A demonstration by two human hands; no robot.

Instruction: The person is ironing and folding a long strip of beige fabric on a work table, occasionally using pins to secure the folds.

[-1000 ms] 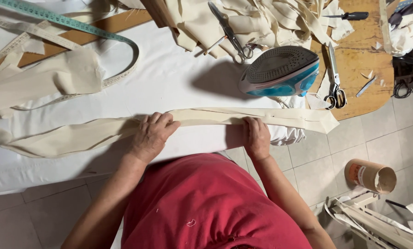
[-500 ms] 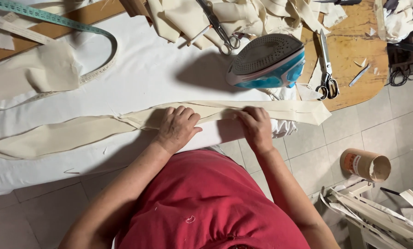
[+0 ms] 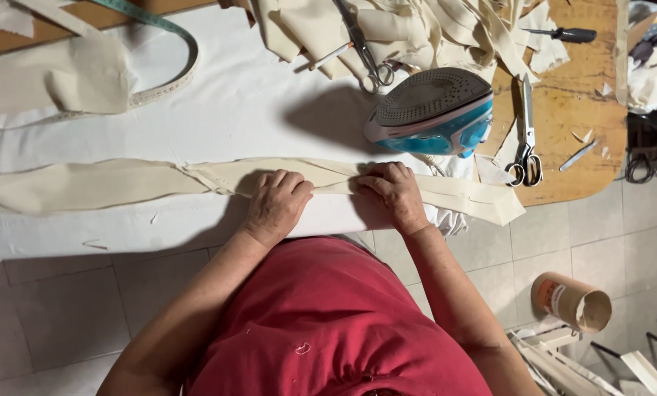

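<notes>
Where the person bends over the white-covered table [image 3: 218, 103], both hands work one cloth.
Strip: long cream folded fabric strip [image 3: 108, 183] lies flat, running nine to three o'clock along the near edge.
Left hand: left hand [image 3: 275, 207] palm down, fingers curled, pressing the strip.
Right hand: right hand [image 3: 394, 194] just at three o'clock of it, fingertips seemingly pinching the fold.
Iron: teal and grey clothes iron [image 3: 431, 111] at twelve o'clock of the right hand.
Scissors: steel scissors [image 3: 526, 136] at two o'clock.

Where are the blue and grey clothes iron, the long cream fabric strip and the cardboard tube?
blue and grey clothes iron [image 3: 432, 110], head view, soleplate.
long cream fabric strip [image 3: 101, 185], head view, left part.
cardboard tube [image 3: 566, 301], head view, side.
</notes>
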